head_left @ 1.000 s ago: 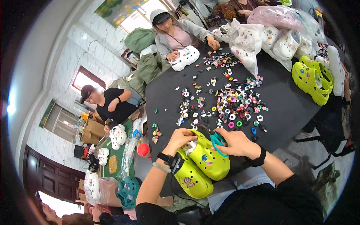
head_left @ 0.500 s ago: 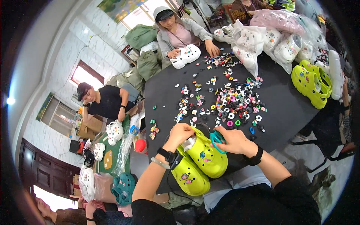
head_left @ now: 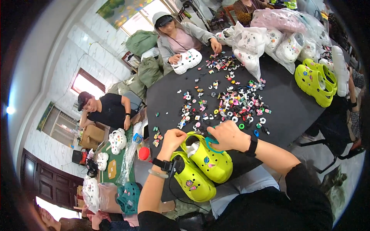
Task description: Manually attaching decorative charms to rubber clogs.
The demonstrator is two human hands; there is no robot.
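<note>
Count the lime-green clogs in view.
4. Two lie by the person's hands: one clog held by both, another clog beside it. A pair of clogs sits at the table's right edge. Bags may hide more.

A lime-green foam clog with small decorative charms on its top [head_left: 210, 163] lies on its sole between the left hand [head_left: 173, 139] and the right hand [head_left: 227, 135], heel opening up toward both. White paper stuffing shows inside it. A teal ring-shaped charm [head_left: 210, 144] rests at the clog's rim, just under the right hand. A second matching lime-green clog [head_left: 192, 183] lies touching it, below the left hand's wrist.
</note>
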